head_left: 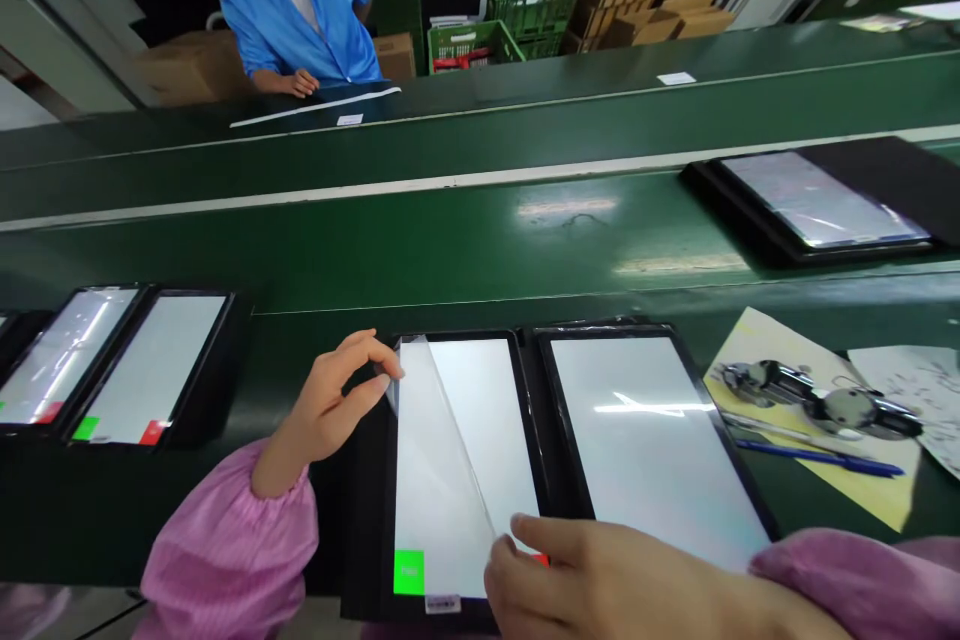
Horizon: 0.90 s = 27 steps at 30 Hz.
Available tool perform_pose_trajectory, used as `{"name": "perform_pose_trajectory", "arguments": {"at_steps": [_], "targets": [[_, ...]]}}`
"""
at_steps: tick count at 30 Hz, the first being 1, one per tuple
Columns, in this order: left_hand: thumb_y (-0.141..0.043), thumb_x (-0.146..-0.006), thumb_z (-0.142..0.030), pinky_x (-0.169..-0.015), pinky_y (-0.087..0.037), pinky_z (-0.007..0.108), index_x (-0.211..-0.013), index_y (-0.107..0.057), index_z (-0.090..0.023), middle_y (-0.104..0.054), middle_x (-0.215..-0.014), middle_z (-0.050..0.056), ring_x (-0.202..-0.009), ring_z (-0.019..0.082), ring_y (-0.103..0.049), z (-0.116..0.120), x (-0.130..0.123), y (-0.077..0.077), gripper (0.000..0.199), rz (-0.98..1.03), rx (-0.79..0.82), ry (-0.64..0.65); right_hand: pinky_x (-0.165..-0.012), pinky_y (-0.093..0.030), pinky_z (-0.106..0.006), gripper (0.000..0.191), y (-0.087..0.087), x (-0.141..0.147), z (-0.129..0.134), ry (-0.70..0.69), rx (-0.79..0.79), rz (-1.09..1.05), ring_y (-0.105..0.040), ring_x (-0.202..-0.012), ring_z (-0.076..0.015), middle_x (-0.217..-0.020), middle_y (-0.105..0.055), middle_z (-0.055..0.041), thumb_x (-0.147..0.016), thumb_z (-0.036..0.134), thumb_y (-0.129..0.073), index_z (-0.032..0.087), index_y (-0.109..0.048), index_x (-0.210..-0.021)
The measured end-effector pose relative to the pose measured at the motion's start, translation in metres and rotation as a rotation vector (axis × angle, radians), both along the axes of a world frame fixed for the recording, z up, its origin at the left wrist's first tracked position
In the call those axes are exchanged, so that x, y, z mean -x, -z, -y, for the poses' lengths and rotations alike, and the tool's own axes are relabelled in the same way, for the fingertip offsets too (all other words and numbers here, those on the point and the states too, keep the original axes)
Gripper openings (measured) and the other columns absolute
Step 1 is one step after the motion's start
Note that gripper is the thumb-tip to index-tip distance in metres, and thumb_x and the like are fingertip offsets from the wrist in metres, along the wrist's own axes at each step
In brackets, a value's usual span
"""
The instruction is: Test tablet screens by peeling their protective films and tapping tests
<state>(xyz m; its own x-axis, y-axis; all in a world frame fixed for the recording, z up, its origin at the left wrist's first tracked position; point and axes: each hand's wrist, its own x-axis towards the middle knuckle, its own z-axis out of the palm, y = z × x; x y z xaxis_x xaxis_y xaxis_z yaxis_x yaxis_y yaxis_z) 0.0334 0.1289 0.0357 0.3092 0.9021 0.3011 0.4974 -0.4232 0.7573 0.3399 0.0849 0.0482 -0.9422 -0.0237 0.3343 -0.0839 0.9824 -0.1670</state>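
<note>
In front of me lies a tablet [480,390] with a lit white screen, a green square at its lower left and a red one partly hidden. A clear film [442,460] covers part of this screen, its edge slanting from the top left down to the lower right. At the upper left corner, my left hand [341,395] pinches the film between thumb and fingers. My right hand [577,575] is closed over the lower right of the screen, fingertips at the film's slanting edge. Beside it lies a second tablet [637,440] with a lit screen.
On the left are more lit tablets [154,370]. To the right lie yellow paper [885,495], a blue pen [825,458], metal parts [832,405] and white paper [922,400]. Another tablet [825,200] rests farther back. Across the green bench [375,250] stands a person in blue [300,10].
</note>
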Motion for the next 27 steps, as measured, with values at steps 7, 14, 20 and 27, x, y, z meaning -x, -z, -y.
{"name": "perform_pose_trajectory", "arguments": {"at_steps": [7,14,20,27], "targets": [[-0.059,-0.102,-0.034,-0.122,-0.044,0.056,-0.125,-0.074,-0.025,-0.081,-0.120,0.008,-0.124,0.029,-0.072,-0.023,0.005,0.046,0.029,0.071,0.074,-0.180,-0.059,-0.049,-0.026,0.016,0.008,0.011,-0.084,0.316,0.548,-0.116,-0.069,-0.070,-0.0140,-0.085,-0.075,-0.0006,-0.094,0.008,-0.062,0.018,-0.073,-0.089],[-0.056,-0.104,-0.050,-0.126,-0.042,0.051,-0.123,-0.076,-0.023,-0.067,-0.148,0.010,-0.145,0.029,-0.057,-0.028,0.004,0.077,0.038,0.219,0.096,-0.229,-0.046,-0.054,-0.026,0.021,-0.015,0.000,-0.158,0.767,0.949,-0.541,-0.063,-0.051,-0.0121,-0.079,-0.072,-0.0008,-0.083,0.033,-0.087,0.018,-0.071,-0.083],[-0.051,-0.107,-0.054,-0.129,-0.038,0.051,-0.124,-0.077,-0.024,-0.063,-0.151,0.010,-0.149,0.029,-0.052,-0.026,0.002,0.082,0.043,0.234,0.104,-0.249,-0.048,-0.057,-0.023,0.016,-0.039,-0.010,-0.153,0.791,0.777,-0.635,-0.062,-0.052,-0.0085,-0.078,-0.072,0.0016,-0.086,0.023,-0.088,0.019,-0.073,-0.083],[-0.047,-0.107,-0.055,-0.123,-0.044,0.048,-0.119,-0.078,-0.023,-0.072,-0.135,0.010,-0.135,0.027,-0.064,-0.032,0.002,0.087,0.045,0.207,0.083,-0.245,-0.050,-0.060,-0.023,0.018,-0.043,-0.004,-0.141,0.794,0.758,-0.598,-0.066,-0.056,-0.0090,-0.080,-0.073,0.0012,-0.085,0.021,-0.091,0.019,-0.074,-0.084]]}}
